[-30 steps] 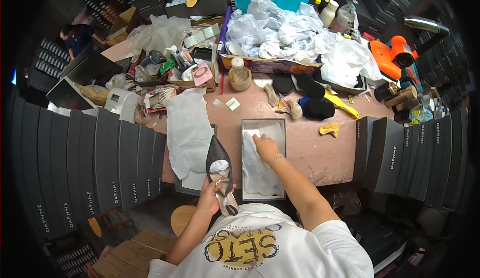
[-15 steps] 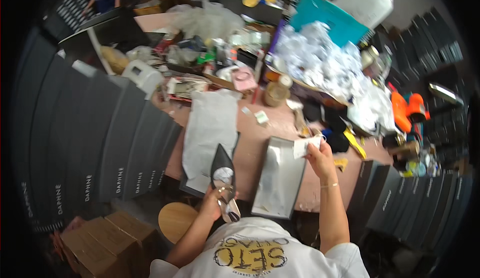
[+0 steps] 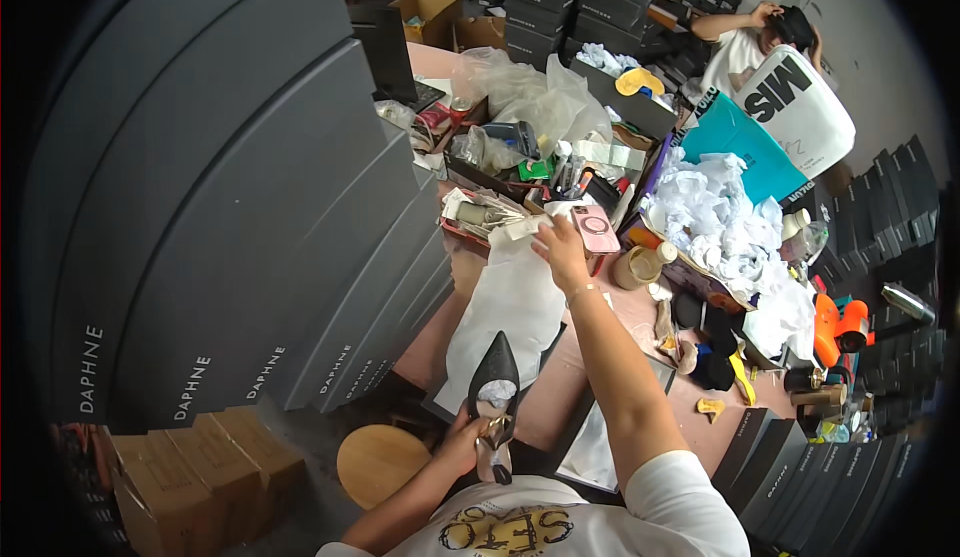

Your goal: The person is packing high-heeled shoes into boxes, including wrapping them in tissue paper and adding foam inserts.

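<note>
My left hand (image 3: 463, 444) grips a black pointed high-heel shoe (image 3: 495, 382) stuffed with white paper, toe pointing away from me, just above the table's near edge. My right hand (image 3: 560, 249) is stretched far forward, fingers apart, resting at the top edge of a large white sheet (image 3: 505, 312) spread on the pinkish table (image 3: 560, 397). A pink phone (image 3: 596, 228) lies just right of its fingertips. A tray of small clutter (image 3: 480, 219) sits just left of them. An open dark shoebox lined with white paper (image 3: 600, 442) lies under my right forearm.
Tall stacks of dark grey shoeboxes (image 3: 250, 257) wall the left side. Cardboard boxes (image 3: 200, 467) and a round wooden stool (image 3: 380, 462) stand below. Crumpled white paper (image 3: 720, 217), a teal bag (image 3: 740, 142) and a tape roll (image 3: 635, 267) crowd the right. Another person (image 3: 750, 37) sits far back.
My right hand left the lined shoebox, lifted a small white piece, then reached forward and left toward the pink phone. My view swung left. The left hand kept the shoe.
</note>
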`<state>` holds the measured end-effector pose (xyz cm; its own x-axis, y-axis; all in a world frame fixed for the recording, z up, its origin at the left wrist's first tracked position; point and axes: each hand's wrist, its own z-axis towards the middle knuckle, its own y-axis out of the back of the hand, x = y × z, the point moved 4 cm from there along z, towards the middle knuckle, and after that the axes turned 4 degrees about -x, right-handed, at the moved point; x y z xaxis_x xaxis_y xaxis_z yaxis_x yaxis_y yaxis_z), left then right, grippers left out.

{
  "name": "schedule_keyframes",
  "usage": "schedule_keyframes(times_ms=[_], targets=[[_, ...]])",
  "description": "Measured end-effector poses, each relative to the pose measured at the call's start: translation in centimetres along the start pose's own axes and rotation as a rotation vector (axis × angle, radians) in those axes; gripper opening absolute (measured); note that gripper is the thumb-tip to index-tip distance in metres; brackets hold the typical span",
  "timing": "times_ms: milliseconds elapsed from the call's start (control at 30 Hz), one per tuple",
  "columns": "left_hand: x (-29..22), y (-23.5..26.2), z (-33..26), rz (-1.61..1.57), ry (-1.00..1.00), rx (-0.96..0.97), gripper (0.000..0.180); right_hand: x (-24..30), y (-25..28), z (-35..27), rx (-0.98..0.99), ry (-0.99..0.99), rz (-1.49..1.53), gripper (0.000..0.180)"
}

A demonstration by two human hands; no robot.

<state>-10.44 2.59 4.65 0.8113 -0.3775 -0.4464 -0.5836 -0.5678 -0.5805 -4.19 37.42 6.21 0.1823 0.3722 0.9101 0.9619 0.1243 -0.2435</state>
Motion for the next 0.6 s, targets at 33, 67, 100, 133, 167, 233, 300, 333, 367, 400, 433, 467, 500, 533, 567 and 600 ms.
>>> schedule_keyframes(times_ms=[33, 67, 100, 133, 167, 233, 300, 333, 367, 400, 433, 467, 500, 533, 567, 600], targets=[[-0.2, -0.2, 0.1, -0.013, 0.008, 0.018, 0.046, -0.5, 0.6, -1.0, 0.025, -0.025, 0.048, 0.047], [-0.6, -0.6, 0.2, -0.015, 0.023, 0.053, 0.045, -1.1, 1.7, -2.4, 0.025, -0.055, 0.083, 0.046], [-1.0, -1.1, 0.3, -0.020, 0.039, 0.089, 0.045, -1.4, 2.8, -4.7, 0.023, -0.085, 0.114, 0.045], [-1.4, -1.7, 0.2, -0.019, 0.057, 0.117, 0.044, -1.6, 3.9, -6.2, 0.021, -0.120, 0.154, 0.044], [-1.2, -1.8, 0.8, -0.029, 0.099, 0.130, 0.045, -1.6, 5.2, -6.8, -0.015, -0.116, 0.169, 0.040], [-1.2, -2.3, 1.5, -0.032, 0.131, 0.204, 0.047, 0.8, 6.8, -8.5, -0.074, -0.051, 0.146, 0.034], [-1.9, -3.3, 1.7, -0.011, 0.131, 0.197, 0.046, 3.8, 6.6, -11.4, -0.063, 0.005, 0.030, 0.031], [-1.5, -2.6, 2.6, 0.028, 0.117, 0.242, 0.050, 4.7, 6.0, -13.4, -0.003, 0.039, -0.037, 0.026], [-1.5, -2.6, 2.6, 0.021, 0.104, 0.229, 0.052, 4.4, 5.9, -15.5, 0.054, 0.062, -0.169, 0.025], [-1.6, -3.0, 2.9, 0.013, 0.079, 0.228, 0.054, 4.1, 5.7, -18.1, 0.115, 0.099, -0.307, 0.023], [-1.9, -3.4, 3.1, 0.020, 0.062, 0.265, 0.055, 4.8, 4.6, -21.2, 0.125, 0.189, -0.509, 0.022], [-1.6, -4.0, 2.9, 0.028, 0.066, 0.306, 0.056, 5.1, 3.7, -24.7, 0.113, 0.264, -0.716, 0.022], [-1.3, -4.7, 2.6, 0.037, 0.067, 0.347, 0.057, 4.4, 3.5, -27.0, 0.130, 0.263, -0.781, 0.023], [-0.9, -5.3, 2.4, 0.076, 0.078, 0.373, 0.058, 4.0, 3.7, -28.7, 0.124, 0.253, -0.843, 0.023], [-0.6, -5.9, 2.2, 0.112, 0.086, 0.397, 0.058, 4.2, 3.9, -29.7, 0.117, 0.290, -0.919, 0.022], [-0.6, -6.5, 1.7, 0.150, 0.087, 0.421, 0.059, 4.4, 4.1, -30.5, 0.114, 0.330, -0.994, 0.022]])
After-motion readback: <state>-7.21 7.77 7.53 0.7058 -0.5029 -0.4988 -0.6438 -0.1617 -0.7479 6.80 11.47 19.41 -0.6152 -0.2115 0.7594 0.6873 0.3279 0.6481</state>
